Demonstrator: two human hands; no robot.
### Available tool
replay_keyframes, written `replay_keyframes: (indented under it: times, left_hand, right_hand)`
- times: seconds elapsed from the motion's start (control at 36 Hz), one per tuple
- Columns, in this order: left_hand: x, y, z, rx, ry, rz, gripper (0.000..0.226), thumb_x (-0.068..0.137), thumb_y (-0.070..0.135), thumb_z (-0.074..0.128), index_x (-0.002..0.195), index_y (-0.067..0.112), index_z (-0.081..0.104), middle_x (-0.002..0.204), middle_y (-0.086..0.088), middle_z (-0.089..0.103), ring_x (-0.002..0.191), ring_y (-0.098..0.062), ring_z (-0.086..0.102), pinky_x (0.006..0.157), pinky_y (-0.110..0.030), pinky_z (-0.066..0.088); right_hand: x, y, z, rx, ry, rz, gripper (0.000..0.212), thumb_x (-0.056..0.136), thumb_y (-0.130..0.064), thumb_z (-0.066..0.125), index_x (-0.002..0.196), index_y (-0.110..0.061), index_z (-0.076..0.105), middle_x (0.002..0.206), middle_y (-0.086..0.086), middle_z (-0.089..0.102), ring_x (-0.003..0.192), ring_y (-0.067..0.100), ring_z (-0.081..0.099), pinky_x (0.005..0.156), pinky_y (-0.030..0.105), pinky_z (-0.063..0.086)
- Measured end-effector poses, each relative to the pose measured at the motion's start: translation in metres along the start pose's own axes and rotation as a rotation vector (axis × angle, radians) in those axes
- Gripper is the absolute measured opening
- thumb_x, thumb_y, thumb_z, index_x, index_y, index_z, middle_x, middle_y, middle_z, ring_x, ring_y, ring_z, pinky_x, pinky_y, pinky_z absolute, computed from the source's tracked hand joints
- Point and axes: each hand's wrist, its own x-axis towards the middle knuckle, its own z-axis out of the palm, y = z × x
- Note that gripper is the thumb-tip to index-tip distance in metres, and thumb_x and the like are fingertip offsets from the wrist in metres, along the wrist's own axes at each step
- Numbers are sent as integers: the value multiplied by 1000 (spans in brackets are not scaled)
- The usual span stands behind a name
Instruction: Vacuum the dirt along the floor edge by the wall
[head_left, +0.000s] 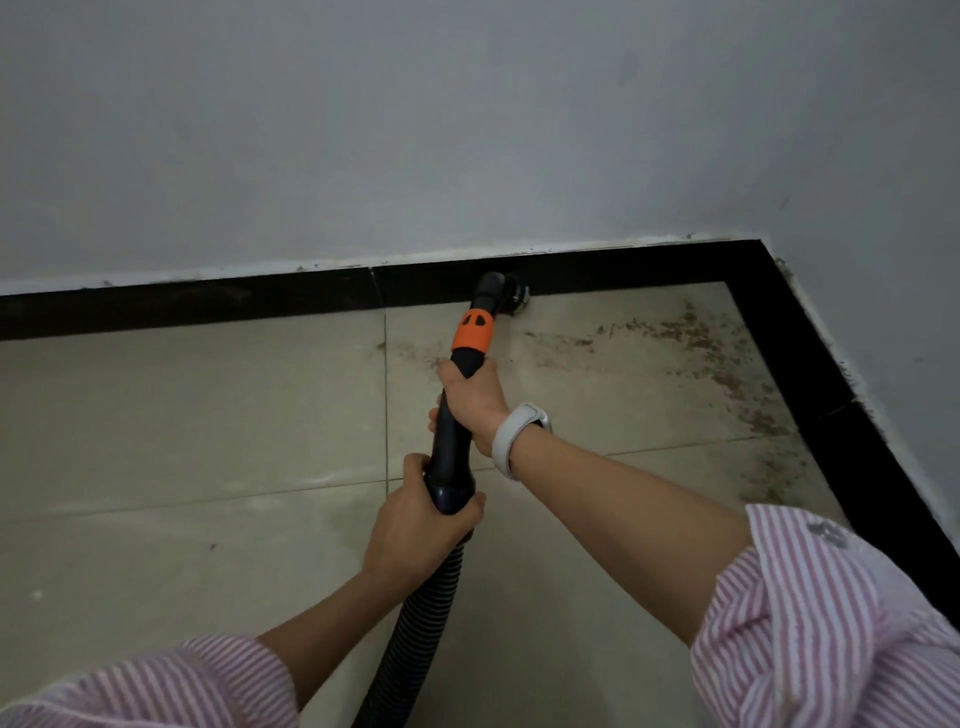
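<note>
A black vacuum wand (453, 436) with an orange band (472, 332) points away from me toward the wall. Its small brush nozzle (506, 296) touches the floor right at the black skirting (260, 304). My right hand (475, 402) grips the wand just below the orange band; a white wristband sits on that wrist. My left hand (421, 514) is closed around the wand's thick lower end, where the ribbed black hose (415, 613) begins. Brown dirt (727, 374) is scattered over the beige tiles to the right of the nozzle, toward the corner.
The grey wall (467, 130) runs across the top and turns at a corner on the right (769, 249), with black skirting along both sides. The hose trails down between my arms to the bottom edge. Beige tiles (182, 415) spread out to the left.
</note>
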Motion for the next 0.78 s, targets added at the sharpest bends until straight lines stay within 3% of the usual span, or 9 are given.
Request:
replay_keyframes:
  times: [0.06,0.14,0.39,0.69,0.78]
  left_hand:
    - [-8,-11,-15,-12,29,-36,46,74,35,74,104,24,39,84,6,62,74,-12,63,68,-35,55]
    - [-21,-29,-36,-24,71,-86,46,74,33,75,103,24,41,83,7,62,73,-10,63,67,-33,54]
    - [-51,-69,-81,-24,219,-203,45,74,30,75,103,23,41,79,6,61,69,-9,61,56,-27,47]
    - [-53,-74,-100,-6,239,-234,43,74,30,74,102,20,42,80,4,61,70,-12,61,58,-29,47]
    - [-52,-74,-101,5,225,-231,43,74,30,74,102,20,42,81,3,60,71,-13,61,59,-30,48]
  right_hand:
    - [-7,5,23,-32,-47,2,35,96,-26,51,124,-18,31,79,10,51,61,25,58,60,40,57]
    - [-19,14,55,-41,-121,34,38,97,-23,49,128,-14,30,76,9,49,53,22,53,51,34,52]
    - [-41,34,128,-106,-306,88,44,97,-23,49,133,-13,27,76,9,49,53,20,54,50,33,50]
    - [-40,36,155,-122,-315,160,53,97,-23,49,140,-12,22,79,12,49,55,23,54,54,37,52]
    - [-39,36,156,-115,-298,172,53,96,-23,49,140,-11,22,84,14,50,55,24,55,61,41,55]
